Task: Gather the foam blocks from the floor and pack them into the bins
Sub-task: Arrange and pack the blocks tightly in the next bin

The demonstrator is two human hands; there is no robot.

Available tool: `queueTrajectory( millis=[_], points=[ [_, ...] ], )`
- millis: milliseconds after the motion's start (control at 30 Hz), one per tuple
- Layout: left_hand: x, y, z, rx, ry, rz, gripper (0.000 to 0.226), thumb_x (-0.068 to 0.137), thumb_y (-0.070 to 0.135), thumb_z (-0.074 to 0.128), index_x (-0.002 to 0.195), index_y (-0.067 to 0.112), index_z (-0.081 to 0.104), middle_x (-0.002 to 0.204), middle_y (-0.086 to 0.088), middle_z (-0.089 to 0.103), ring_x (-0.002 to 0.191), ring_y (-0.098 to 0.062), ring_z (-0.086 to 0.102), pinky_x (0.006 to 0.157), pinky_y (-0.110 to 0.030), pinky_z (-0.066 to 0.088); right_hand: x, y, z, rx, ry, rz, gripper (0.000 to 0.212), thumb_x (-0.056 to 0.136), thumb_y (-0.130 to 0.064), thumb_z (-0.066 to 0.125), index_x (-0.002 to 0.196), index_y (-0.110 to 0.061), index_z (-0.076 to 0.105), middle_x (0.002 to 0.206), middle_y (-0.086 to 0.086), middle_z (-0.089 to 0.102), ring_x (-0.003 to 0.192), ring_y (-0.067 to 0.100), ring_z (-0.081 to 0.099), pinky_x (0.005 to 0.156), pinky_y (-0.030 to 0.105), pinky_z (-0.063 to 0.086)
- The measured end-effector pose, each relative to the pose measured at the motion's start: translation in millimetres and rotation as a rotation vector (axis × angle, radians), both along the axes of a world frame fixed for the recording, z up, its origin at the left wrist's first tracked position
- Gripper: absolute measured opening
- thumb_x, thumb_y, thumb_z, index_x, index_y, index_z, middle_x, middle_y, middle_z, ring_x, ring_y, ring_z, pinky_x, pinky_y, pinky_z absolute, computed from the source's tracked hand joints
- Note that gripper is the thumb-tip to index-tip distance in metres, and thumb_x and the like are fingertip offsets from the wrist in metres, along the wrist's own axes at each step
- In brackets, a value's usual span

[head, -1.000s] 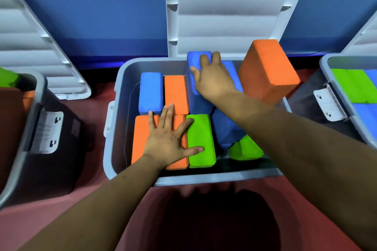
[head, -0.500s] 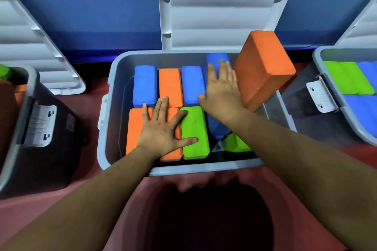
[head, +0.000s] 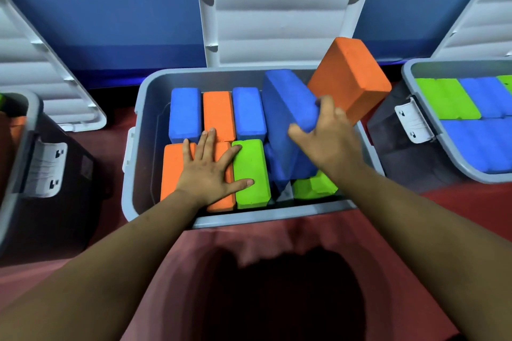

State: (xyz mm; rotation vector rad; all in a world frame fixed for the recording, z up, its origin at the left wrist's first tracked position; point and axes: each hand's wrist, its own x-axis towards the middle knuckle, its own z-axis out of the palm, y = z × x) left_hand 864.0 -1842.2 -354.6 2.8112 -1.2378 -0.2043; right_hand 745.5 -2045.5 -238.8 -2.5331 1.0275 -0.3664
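I take the middle bin (head: 266, 217) as my reference. It sits open on the red floor (head: 454, 202), and its pale lid (head: 282, 8) stands upright behind its far wall.

My left hand (head: 206, 171) lies flat in the bin's front-left part, palm down on two orange blocks (head: 173, 169). Its fingers (head: 210, 138) are straight and spread apart and grip nothing. The tips reach the rear row, and the thumb rests across the green block (head: 250, 174) just beside the orange pair.

My right hand (head: 329, 141) is over the bin's right half, clamped on a large blue block (head: 288, 119). The thumb presses the block's broad face and the other fingers curl over its right edge. That block is tilted, with its low end down among the other blocks and its high end toward the bin's far-right corner.

The rear row in the bin holds a blue block (head: 184, 113), an orange one (head: 219, 113) and another blue one (head: 248, 113), all laid flat and touching. A second green block (head: 313, 188) sits wedged in the bin's front-right corner under my right wrist. A big orange block (head: 350, 77) leans tilted over the bin's far-right rim, just behind my right hand. I cannot tell whether the hand touches it.

Right of the middle bin stands another open bin (head: 407, 69) packed with green and blue blocks. A third bin (head: 25, 130) stands on the middle bin's left.
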Motion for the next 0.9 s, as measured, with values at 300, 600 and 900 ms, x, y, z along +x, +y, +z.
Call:
queueTrajectory(
  millis=[300,600,900],
  points=[
    [-4.8,-1.1,2.6,0.045,0.043,-0.063,0.095,0.063,0.093,-0.014,0.149,0.055,0.002,0.165,0.001,-0.009,0.151,-0.024,-0.013,0.114,-0.065,-0.004,9.4,-28.0,89.6,-0.122,0.029,0.062,0.039,0.082,-0.053,0.054,0.104,-0.024,0.066,0.101,0.009,0.066,0.099,0.033,0.057,0.072,0.033,0.037],
    [2.8,-3.8,13.2,-0.124,0.328,0.028,0.072,0.085,0.076,0.021,0.149,0.042,0.032,0.164,0.009,0.009,0.151,-0.011,-0.004,0.118,-0.052,-0.012,9.4,-4.1,96.8,-0.122,-0.252,-0.078,0.050,0.089,-0.057,0.054,0.118,-0.016,0.055,0.111,0.013,0.059,0.106,0.034,0.054,0.085,0.036,0.036],
    [26.8,11.1,98.5,-1.132,1.021,0.549,0.073,0.073,0.064,0.071,0.136,0.039,0.045,0.128,0.017,0.062,0.115,-0.007,0.062,0.096,-0.041,0.049,36.6,72.1,20.6,0.983,-0.363,-0.115,0.041,0.082,-0.048,0.066,0.097,-0.021,0.038,0.093,0.000,0.054,0.083,0.018,0.060,0.084,0.052,0.057]
  ],
)
